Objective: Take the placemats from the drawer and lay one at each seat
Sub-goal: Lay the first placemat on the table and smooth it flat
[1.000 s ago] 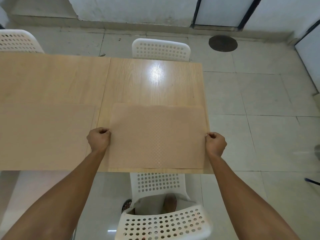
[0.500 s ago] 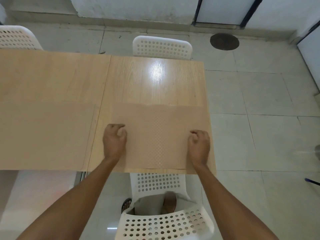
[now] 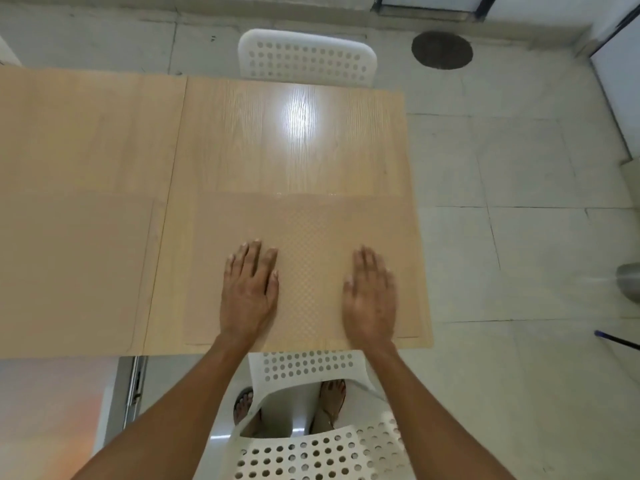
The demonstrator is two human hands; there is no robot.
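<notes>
Both hands are laid flat, palms down, with the fingers straight and close together; nothing is gripped or pinched. By the left hand the left half of a placemat is pressed, and by the right hand the right half is pressed, the two hands being set well apart with a strip of the mat's dotted weave shown between them. No edge of the mat is curled over by any finger or thumb.

That placemat is spread flat on the wooden table at the near right corner, its near edge lying just inside the table's near edge and its right edge close to the table's right edge. A second placemat is seen lying flat to the left on the same near side, cut off by the left border of the view. A narrow band of bare wood is left between the two mats.

A white perforated chair is tucked below the near edge, right under the mat being pressed, and the person's feet are seen through it. Another white chair is placed at the far side of the table. A round dark floor cover is set in the grey tiles beyond the table's far right corner.
</notes>
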